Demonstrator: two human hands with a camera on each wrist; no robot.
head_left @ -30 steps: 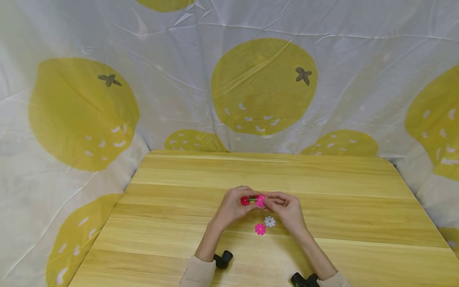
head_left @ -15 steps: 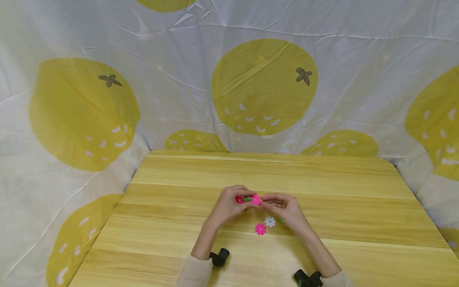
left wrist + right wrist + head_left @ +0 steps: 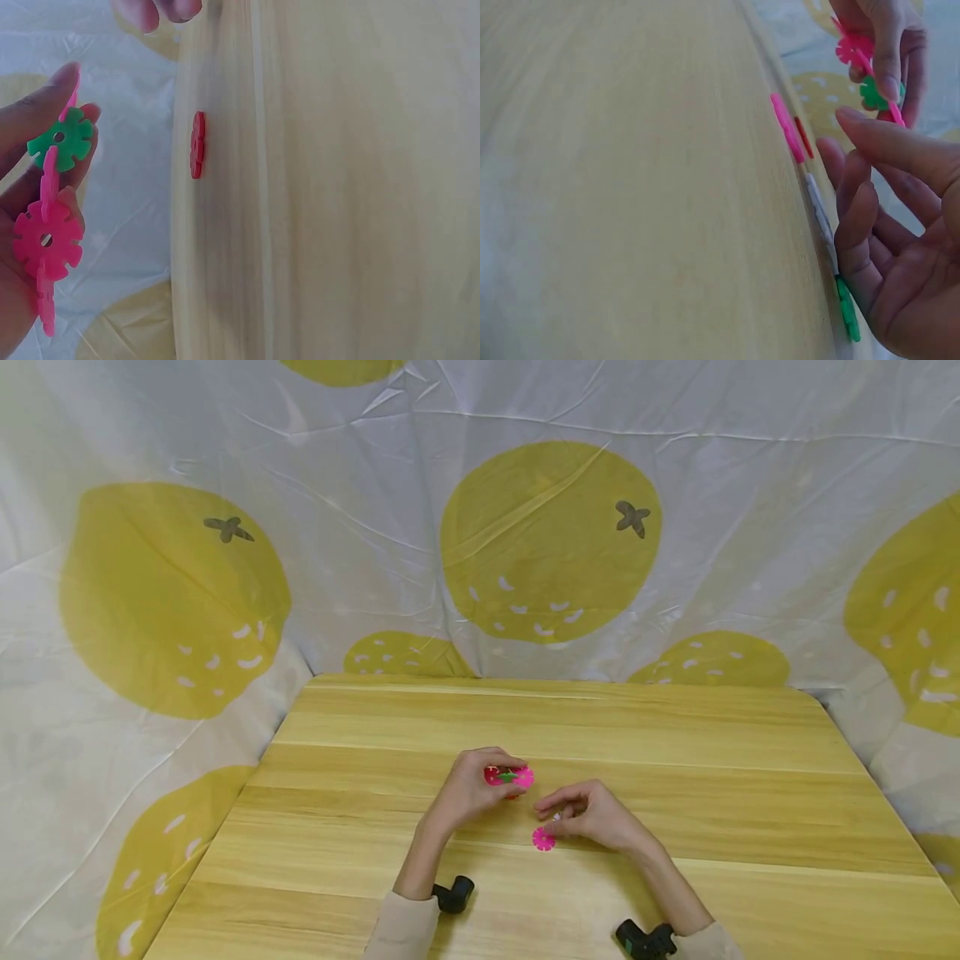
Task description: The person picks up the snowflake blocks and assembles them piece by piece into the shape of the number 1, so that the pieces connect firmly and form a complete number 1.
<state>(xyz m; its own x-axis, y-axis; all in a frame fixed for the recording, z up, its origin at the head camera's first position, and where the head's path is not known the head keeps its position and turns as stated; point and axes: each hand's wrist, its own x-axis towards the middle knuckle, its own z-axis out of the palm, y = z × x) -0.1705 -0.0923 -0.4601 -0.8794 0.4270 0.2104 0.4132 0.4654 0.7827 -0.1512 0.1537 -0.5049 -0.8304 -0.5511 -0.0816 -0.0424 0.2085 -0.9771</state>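
Chain (image 3: 49, 184) was pinched by the left hand (image 3: 467, 783); pickup of another disc (image 3: 542, 840) seemed underway, needing the empty, relaxed right hand (image 3: 602, 818) closed.

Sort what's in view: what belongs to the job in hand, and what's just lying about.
Probably the job's:
linked discs, in the left hand
loose on the table: pink disc, white disc, green disc, red disc

Probably not:
fruit-print backdrop
black wrist devices

Pink-and-green notched plastic disc chain (image 3: 49, 184) is being held aloft; pink disc (image 3: 787, 129), white disc (image 3: 821, 217), green disc (image 3: 847, 309), red disc (image 3: 197, 145) are lying on worktop (image 3: 300, 818).
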